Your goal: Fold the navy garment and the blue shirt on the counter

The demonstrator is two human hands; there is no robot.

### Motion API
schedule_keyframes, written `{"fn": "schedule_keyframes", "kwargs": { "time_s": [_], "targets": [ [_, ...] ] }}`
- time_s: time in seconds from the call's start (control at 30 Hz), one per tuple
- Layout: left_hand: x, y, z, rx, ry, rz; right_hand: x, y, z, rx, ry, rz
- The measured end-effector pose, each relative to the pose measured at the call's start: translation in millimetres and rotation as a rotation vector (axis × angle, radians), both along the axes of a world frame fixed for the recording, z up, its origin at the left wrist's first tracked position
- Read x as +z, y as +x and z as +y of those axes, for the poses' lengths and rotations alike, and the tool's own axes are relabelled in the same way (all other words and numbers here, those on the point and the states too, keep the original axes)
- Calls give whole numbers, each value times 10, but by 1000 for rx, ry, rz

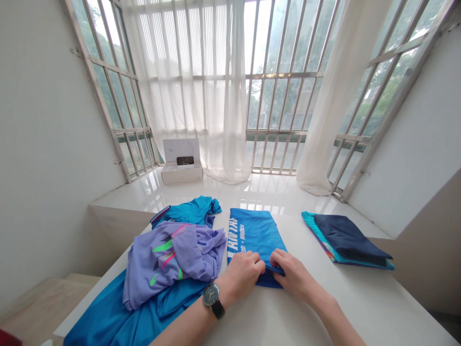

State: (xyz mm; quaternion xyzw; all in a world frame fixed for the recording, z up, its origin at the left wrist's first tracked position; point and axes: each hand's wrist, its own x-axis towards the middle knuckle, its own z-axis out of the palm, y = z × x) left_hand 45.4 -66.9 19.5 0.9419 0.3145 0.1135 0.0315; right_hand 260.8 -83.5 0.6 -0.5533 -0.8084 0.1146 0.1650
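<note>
A blue shirt (257,233) with white lettering lies folded into a narrow rectangle on the white table (273,322). My left hand (243,271), with a black-strapped watch on the wrist, pinches the near edge of this shirt. Close beside it, my right hand (290,269) grips the same edge, its fingers curled over the fabric. A darker blue layer shows beneath both hands. Left of them sits a crumpled purple shirt (201,250) with green and pink marks, on top of other blue garments (104,307).
At the right lies a flat stack of folded clothes (349,238), navy on top of turquoise. A white box (182,171) with a dark phone-like device (185,161) stands on the window ledge (277,190). Sheer curtains (226,96) hang before the barred window.
</note>
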Motion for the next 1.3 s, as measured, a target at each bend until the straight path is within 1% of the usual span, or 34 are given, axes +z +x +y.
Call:
{"fn": "schedule_keyframes", "kwargs": {
  "time_s": [0.17, 0.3, 0.43, 0.63, 0.8, 0.9, 1.03, 1.17, 1.3],
  "targets": [
    [0, 7, -11, -11, 22, -2, 5, -44, 0, 8, 41, -31],
    [-3, 13, -10, -24, 16, 30, 0, -71, 0, 22, 24, -98],
    [0, 7, 1, -64, 24, 53, 11, -60, -7, 32, 12, -120],
    [56, -18, -7, -71, 0, 57, -2, -27, -21, 51, 7, -74],
    [101, -48, -21, -52, -35, 25, 72, -35, -48, 31, -35, -64],
    [99, -63, -9, -64, -64, 65, 110, -47, -63, 26, -67, -31],
    [96, -79, 17, -71, -82, 132, 110, -58, -72, 36, -114, -6],
    [105, -116, 35, -77, -65, 143, 105, -69, -74, 34, -153, -1],
    [125, -174, 55, -55, -65, 157, 104, -71, -83, 30, -158, 0]
  ]
}}
